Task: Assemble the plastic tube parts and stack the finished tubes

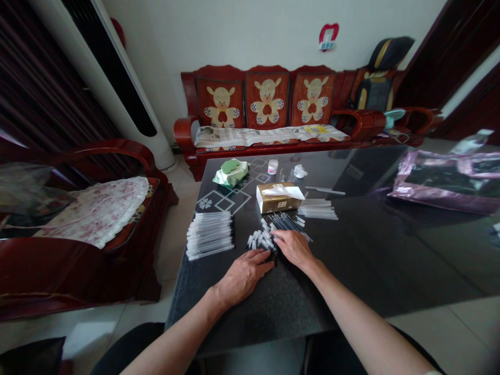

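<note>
My left hand (242, 275) lies flat on the dark table (351, 260), fingers stretched toward a small heap of white pen caps (258, 239). My right hand (294, 247) rests just right of it, fingers bent down onto the caps and the near ends of several dark pen refills (287, 221); whether it pinches one is hidden. A neat stack of white pens (210, 235) lies to the left. A tan cardboard box (279, 197) stands behind the heap, with more white pen barrels (317, 209) to its right.
A green-lidded wet-wipe pack (230, 172), a small white jar (273, 166) and crumpled tissue (300, 171) sit at the table's far end. A pink plastic bag (445, 179) lies at right. Red wooden sofa (269, 112) behind, armchair (78, 219) at left, white standing air conditioner (117, 78).
</note>
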A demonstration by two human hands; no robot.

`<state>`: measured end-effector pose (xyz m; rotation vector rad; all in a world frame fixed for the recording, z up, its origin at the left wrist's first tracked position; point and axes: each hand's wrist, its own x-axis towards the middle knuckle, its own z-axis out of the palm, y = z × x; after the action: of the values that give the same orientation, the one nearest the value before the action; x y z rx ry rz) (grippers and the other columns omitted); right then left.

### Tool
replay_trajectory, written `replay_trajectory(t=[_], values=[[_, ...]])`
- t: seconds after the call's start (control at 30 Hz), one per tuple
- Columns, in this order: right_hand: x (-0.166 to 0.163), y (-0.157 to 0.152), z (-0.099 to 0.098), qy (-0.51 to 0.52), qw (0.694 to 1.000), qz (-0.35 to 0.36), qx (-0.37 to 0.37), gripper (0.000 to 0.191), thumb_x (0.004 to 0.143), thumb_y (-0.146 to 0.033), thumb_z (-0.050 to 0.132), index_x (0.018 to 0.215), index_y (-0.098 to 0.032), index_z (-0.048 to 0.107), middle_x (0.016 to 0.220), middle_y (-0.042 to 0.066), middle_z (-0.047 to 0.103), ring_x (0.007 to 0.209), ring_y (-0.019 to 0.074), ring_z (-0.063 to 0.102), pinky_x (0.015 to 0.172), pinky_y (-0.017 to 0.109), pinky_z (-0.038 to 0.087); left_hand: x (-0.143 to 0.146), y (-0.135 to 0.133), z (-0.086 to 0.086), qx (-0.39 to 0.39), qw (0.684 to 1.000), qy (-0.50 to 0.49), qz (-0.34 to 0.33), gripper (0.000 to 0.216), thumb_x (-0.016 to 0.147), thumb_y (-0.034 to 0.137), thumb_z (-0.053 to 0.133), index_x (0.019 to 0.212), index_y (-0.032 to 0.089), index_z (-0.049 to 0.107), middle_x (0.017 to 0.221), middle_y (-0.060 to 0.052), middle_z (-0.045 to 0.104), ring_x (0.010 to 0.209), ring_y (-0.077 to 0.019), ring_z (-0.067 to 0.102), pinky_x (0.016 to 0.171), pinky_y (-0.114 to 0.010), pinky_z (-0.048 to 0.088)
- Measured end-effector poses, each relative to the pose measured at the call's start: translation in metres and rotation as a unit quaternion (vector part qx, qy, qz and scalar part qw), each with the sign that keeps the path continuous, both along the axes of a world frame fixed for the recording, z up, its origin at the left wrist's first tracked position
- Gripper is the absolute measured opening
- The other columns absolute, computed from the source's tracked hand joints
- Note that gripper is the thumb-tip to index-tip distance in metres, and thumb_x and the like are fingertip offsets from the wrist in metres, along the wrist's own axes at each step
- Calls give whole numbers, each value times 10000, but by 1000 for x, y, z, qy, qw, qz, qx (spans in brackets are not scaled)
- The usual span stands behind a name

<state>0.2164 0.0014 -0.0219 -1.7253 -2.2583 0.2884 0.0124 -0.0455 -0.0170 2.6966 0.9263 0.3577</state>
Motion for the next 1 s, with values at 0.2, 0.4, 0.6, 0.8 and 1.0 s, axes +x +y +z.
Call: replay_trajectory(t=[0.2, 0.4, 0.6, 0.8, 1.0], values=[[12, 6, 1, 20, 997, -71, 16, 299, 866, -282, 501, 1113, -282, 670, 998, 22, 730, 914, 183, 670, 776, 246, 454, -2, 2, 3, -1, 1000, -4, 9, 383, 881, 152, 470, 1253, 213, 534, 1357, -79, 505, 1235, -212, 455, 1050, -372, 370], [25, 5, 7, 4, 995, -104, -5, 219, 823, -265, 531, 935, -279, 719, 887, 12, 734, 858, 188, 668, 692, 248, 428, -2, 2, 3, -2, 1000, 7, 10, 358, 882, 182, 485, 1236, 191, 542, 1334, -88, 522, 1231, -213, 456, 1050, -349, 364], [23, -1, 10, -42, 995, -90, -22, 159, 810, -290, 556, 847, -263, 709, 841, 22, 722, 838, 190, 660, 655, 250, 391, -4, 5, -3, 7, 1000, 11, 17, 399, 883, 189, 484, 1281, 176, 506, 1342, -104, 518, 1241, -227, 452, 1053, -370, 362], [20, -1, 5, -82, 991, -95, -35, 131, 786, -334, 605, 793, -220, 669, 817, 43, 714, 802, 199, 654, 635, 253, 376, -4, 5, -2, 14, 998, -39, 43, 433, 855, 145, 509, 1286, 187, 501, 1341, -101, 516, 1236, -231, 458, 1059, -392, 364], [13, -3, -2, -116, 988, -100, -18, 169, 817, -298, 531, 786, -189, 657, 807, 87, 712, 767, 215, 662, 619, 267, 378, -5, 6, 2, 24, 988, -114, 103, 388, 875, 124, 466, 1248, 195, 547, 1279, -99, 560, 1145, -221, 523, 987, -378, 435]])
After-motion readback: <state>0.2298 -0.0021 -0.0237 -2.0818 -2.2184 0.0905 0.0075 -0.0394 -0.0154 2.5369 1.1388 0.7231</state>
